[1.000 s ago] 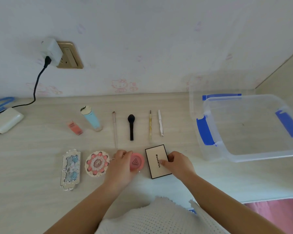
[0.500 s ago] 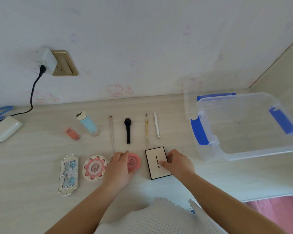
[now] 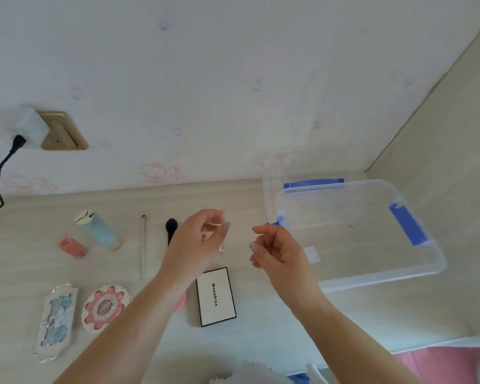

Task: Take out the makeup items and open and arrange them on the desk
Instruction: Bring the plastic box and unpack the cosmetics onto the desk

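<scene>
Head camera: a person's two bare hands are hovering above a pale wood-grain desk [image 3: 261,333], raised clear of the makeup laid out below. The left hand [image 3: 197,242] is hanging with fingers loosely curled and gripping nothing that can be made out; the right hand [image 3: 275,250] is floating just beside it, fingers likewise loosely bent and holding nothing visible. The two hands are sitting close together but apart, not touching.

Beneath the left forearm a white rectangular palette [image 3: 216,297] with a black border is lying closed on the desk, and a pink round compact [image 3: 181,302] is peeking out beside it, mostly hidden by the arm. Further left a round flower-patterned compact [image 3: 105,307] and an ornate silver-framed palette [image 3: 56,322] are lying flat in the same row.

In the back row a coral tube [image 3: 73,247], a light blue bottle [image 3: 99,230] lying tilted, a thin pale brush [image 3: 143,245] and a black brush [image 3: 171,230] partly behind the left hand are lying side by side.

To the right a clear plastic storage box [image 3: 438,261] with blue latches is standing open against the corner. On the wall a white charger [image 3: 29,128] is sitting plugged into a gold socket [image 3: 64,131].
</scene>
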A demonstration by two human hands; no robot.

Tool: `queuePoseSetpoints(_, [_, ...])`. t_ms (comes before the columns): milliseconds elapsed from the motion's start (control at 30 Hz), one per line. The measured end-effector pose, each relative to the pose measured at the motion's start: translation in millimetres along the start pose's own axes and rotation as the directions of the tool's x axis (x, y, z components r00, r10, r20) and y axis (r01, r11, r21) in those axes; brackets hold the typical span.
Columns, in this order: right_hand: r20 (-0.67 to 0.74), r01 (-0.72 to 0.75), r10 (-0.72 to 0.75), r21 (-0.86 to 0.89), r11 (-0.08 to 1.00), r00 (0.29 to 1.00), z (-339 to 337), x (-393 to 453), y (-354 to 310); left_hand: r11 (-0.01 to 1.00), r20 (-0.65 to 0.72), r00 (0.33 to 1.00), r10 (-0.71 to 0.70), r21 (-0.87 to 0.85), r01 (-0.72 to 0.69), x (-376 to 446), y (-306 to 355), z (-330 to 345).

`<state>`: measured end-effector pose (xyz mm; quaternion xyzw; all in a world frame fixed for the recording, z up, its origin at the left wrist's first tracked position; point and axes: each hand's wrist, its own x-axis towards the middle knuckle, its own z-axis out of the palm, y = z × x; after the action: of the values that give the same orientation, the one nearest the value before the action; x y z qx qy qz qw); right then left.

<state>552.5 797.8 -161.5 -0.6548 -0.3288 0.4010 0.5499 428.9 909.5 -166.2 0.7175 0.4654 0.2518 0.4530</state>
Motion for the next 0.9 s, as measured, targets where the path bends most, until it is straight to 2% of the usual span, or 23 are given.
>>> queuePoseSetpoints(167, [-0.062,0.134,-0.14,-0.087,0.987,0.988,-81.5,31.5,-43.4,0.999,0.005,1.0,-0.011,-0.049,0.011,26.6,37.9,31.5])
queuePoseSetpoints(267, [-0.096,0.177,-0.194,-0.159,0.971,0.976,-138.5,59.3,-55.7,1.0,-0.008,1.0,-0.026,0.003,0.026,46.7,50.5,52.1])
queuePoseSetpoints(433, [-0.145,0.154,-0.206,-0.307,0.939,0.968,-220.8,104.5,-58.9,0.991,-0.028,0.993,-0.113,0.068,0.114,80.3,56.9,80.8])
queuePoseSetpoints(533, [-0.172,0.048,-0.115,-0.351,0.935,0.978,-259.3,134.2,-42.1,0.966,-0.004,0.966,-0.257,-0.014,0.257,101.6,56.2,98.3])
queuePoseSetpoints(633, [-0.177,-0.13,0.081,-0.284,0.95,0.981,-286.5,164.1,-19.6,0.918,0.066,0.924,-0.377,-0.102,0.382,117.3,53.3,112.9])
queuePoseSetpoints(733, [-0.121,-0.287,0.265,-0.226,0.931,0.957,-300.9,187.1,-0.9,0.878,0.091,0.88,-0.467,-0.071,0.473,131.1,51.9,124.2])
queuePoseSetpoints(900, [-0.061,-0.426,0.422,-0.189,0.885,0.904,-304.2,213.9,21.8,0.815,0.146,0.807,-0.573,-0.008,0.58,147.7,53.8,135.3])
